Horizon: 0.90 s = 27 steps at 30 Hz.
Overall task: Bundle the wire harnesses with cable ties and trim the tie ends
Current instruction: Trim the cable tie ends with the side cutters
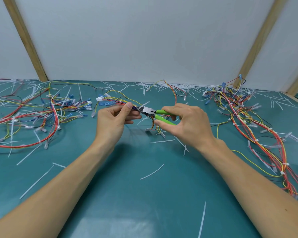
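1. The wire harness [122, 102] is being held above the green mat [144, 194], pinched in the curled fingers and thumb of the left hand [114, 117].
2. A white cable tie [143, 104] is sitting on the harness just right of that pinch, its loose end sticking up and to the right.
3. The right hand [186, 122] is gripping the green handles of the cutters [155, 114], fingers wrapping them from above and the thumb pressing from below.
4. The cutter nose is pointing left and touching the bundle at the tie; whether the blades are closing on the tie end cannot be told.
5. Wires from the same harness are hanging down below the cutters, onto the mat.
6. Left of the holding hand, a loose heap of wires [41, 114] is lying on the mat.
7. Right of the cutting hand, tied harnesses [258, 134] are trailing toward the near edge.
8. Trimmed tie ends [152, 171] are lying scattered beneath and around both hands.
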Motion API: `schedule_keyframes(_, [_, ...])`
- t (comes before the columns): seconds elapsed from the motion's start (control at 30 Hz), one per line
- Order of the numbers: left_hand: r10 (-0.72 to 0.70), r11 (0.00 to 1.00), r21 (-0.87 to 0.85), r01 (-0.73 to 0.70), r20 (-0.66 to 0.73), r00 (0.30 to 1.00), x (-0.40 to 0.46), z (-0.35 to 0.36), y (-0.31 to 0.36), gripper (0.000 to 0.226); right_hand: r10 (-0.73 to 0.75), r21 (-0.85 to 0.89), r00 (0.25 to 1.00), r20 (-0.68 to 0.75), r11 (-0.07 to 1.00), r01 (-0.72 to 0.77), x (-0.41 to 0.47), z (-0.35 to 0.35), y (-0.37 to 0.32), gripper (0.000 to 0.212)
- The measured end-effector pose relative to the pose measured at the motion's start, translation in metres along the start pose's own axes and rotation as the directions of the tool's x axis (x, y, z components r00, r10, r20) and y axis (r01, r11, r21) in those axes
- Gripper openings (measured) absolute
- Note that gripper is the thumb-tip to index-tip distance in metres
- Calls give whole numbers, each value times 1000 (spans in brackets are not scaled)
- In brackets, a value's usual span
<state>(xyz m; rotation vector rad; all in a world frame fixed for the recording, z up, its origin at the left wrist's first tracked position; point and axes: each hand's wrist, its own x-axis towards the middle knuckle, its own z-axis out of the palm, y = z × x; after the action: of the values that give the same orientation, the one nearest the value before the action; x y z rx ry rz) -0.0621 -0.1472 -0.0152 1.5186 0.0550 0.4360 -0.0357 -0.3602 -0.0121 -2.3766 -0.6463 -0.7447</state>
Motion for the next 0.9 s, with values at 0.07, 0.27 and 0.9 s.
schedule_keyframes(0.07, [0, 1000, 0, 0, 0, 1000, 0, 0, 0, 25, 4, 1, 1000, 3, 1000, -4, 0, 0, 0, 29])
schedule_keyframes(0.27, [0, 1000, -2, 0, -3, 1000, 0, 0, 0, 25, -3, 2, 1000, -7, 1000, 3, 0, 0, 0, 31])
schedule_keyframes(0.9, [-2, 999, -38, 2, 8, 1000, 0, 0, 2, 26, 60, 11, 998, 1, 998, -60, -3, 3, -3, 33])
